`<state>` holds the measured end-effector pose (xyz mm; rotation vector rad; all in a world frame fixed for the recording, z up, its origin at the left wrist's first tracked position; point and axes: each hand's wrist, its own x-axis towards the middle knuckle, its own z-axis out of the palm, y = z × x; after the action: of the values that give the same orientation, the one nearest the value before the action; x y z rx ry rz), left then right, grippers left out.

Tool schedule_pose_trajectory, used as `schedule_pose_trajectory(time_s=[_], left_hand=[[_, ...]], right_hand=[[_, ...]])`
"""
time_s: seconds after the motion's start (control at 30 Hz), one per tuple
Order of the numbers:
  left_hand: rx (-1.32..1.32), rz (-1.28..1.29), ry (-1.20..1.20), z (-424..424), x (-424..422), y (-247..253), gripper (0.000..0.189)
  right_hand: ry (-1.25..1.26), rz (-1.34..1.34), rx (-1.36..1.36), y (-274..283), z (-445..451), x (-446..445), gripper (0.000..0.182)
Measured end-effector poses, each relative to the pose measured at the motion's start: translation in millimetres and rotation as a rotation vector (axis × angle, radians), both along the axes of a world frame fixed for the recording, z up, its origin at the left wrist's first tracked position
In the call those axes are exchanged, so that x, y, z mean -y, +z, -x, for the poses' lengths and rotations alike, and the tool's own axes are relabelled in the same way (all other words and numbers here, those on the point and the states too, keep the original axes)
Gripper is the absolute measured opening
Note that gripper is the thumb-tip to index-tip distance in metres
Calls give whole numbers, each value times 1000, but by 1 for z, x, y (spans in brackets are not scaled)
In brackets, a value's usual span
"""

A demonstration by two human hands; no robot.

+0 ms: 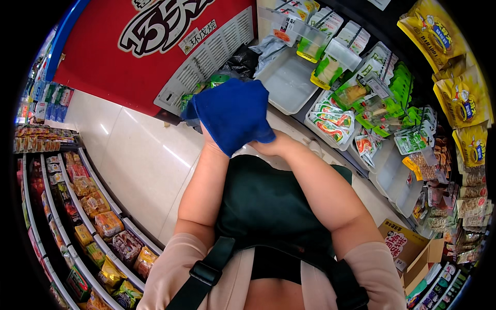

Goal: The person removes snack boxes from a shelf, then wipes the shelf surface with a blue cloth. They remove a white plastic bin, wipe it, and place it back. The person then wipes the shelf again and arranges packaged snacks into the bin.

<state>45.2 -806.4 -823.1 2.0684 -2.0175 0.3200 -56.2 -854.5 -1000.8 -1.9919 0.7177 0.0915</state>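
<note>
A blue cloth (234,114) is held up in front of my dark green apron (271,201), spread between both hands. My left hand (208,136) grips it at its left side, with the fingers hidden behind the fabric. At the lower right corner my right hand (271,146) holds the cloth, its fingertips also covered. Just beyond the cloth, a white plastic tray (290,79) sits at the base of the snack rack. Part of a green item (219,79) and a black plastic bag (242,62) show behind the cloth.
A red freezer cabinet (97,58) with a white vent grille (209,54) stands ahead. Hanging snack packets (329,69) and a tray of packets (333,120) line the right. Shelves of packaged food (95,205) curve along the left. An open cardboard box (414,252) is at lower right.
</note>
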Motion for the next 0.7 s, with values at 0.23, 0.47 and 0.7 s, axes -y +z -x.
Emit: schedule_pose_trajectory(time_s=[0.23, 0.47, 0.7], left_hand=[[-1875, -203, -152, -15, -18, -40, 56], [-2063, -106, 636, -108, 2, -214, 25], [-695, -37, 814, -165, 50, -295, 39]], right_hand=[[-213, -360, 801, 45, 0, 30, 48], [-87, 1422, 12, 127, 9, 39, 23], [-181, 1139, 149, 103, 10, 56, 7]])
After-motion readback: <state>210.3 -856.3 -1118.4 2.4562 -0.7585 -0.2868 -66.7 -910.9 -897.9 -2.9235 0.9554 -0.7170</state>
